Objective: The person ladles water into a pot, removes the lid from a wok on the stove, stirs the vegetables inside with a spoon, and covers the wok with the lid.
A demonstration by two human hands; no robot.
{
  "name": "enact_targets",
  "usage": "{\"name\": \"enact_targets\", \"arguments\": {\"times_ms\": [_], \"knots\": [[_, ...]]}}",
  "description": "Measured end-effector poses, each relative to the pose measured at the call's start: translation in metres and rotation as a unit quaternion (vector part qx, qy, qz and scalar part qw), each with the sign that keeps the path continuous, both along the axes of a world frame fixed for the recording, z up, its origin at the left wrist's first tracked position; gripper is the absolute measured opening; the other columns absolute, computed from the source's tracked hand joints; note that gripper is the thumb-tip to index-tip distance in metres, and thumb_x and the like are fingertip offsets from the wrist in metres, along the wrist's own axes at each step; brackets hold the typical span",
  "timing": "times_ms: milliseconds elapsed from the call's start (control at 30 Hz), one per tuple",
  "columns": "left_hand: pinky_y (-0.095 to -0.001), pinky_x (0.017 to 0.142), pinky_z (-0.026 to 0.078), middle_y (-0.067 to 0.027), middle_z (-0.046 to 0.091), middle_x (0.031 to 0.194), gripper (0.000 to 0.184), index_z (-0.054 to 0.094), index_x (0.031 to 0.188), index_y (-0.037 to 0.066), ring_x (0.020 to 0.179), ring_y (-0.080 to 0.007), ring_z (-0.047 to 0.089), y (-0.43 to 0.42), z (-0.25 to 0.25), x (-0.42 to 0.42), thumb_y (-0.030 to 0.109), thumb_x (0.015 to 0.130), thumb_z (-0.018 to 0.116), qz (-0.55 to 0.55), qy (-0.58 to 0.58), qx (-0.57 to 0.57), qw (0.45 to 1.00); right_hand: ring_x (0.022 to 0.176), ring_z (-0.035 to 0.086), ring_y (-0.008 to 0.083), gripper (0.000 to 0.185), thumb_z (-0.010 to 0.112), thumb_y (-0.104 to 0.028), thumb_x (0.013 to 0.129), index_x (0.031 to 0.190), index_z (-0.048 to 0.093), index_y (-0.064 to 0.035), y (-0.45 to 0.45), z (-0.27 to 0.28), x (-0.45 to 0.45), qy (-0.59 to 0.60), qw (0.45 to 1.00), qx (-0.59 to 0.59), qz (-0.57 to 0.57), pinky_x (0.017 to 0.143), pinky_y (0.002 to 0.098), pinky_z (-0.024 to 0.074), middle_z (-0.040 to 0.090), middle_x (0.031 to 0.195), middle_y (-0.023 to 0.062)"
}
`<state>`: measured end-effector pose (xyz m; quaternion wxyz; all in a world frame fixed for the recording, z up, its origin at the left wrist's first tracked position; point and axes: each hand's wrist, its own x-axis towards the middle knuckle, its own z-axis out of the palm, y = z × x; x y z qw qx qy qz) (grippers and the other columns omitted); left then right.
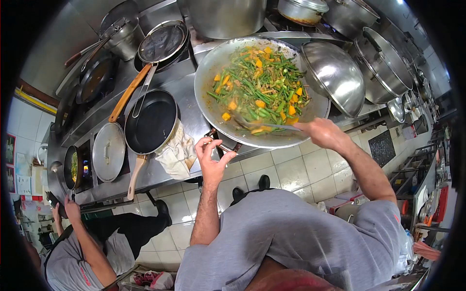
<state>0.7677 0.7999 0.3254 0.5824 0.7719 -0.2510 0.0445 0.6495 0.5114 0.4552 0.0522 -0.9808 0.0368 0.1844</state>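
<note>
Nearest, left hand (210,160), fingers half curled at dark handle (225,147); cannot tell if gripping. Right hand (323,134) closed round long grey metal utensil (279,127), tip among long green beans and orange chunks (250,87). These lie in wide round silver wok (204,92). Shiny steel dome (340,77) right; large steel pot (225,17) far.

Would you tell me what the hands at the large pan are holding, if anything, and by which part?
The right hand holds a metal utensil by its handle; whether the left hand grips the pan handle is unclear.
</note>
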Motion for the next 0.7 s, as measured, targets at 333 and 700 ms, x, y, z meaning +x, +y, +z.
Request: {"name": "enact_targets", "arguments": {"times_ms": [333,700], "knots": [[-0.0338,0.09,0.036,-0.0066,0.036,0.11,0.046,0.06,0.095,0.007,0.104,-0.0218,0.042,0.0,0.003,-0.001,0.02,0.057,0.082,0.004,-0.008,0.009,1.0,0.068,0.061,0.0267,0.045,0.059,-0.003,0.072,0.114,0.056,-0.0185,-0.092,-0.001,-0.061,-0.089,0.989,0.093,-0.075,0.062,0.0379,0.0473,0.062,0.081,0.0164],[-0.0377,0.092,0.034,-0.0123,0.036,0.113,0.048,0.057,0.104,0.006,0.108,-0.0277,0.039,0.0,0.009,-0.01,0.019,0.062,0.077,0.032,-0.05,0.085,0.995,0.073,0.058,0.0237,0.031,0.053,-0.007,0.075,0.104,0.055,0.0037,-0.097,0.001,0.014,-0.233,0.943,0.193,-0.138,0.066,0.0348,0.0446,0.061,0.077,0.0158]]}}
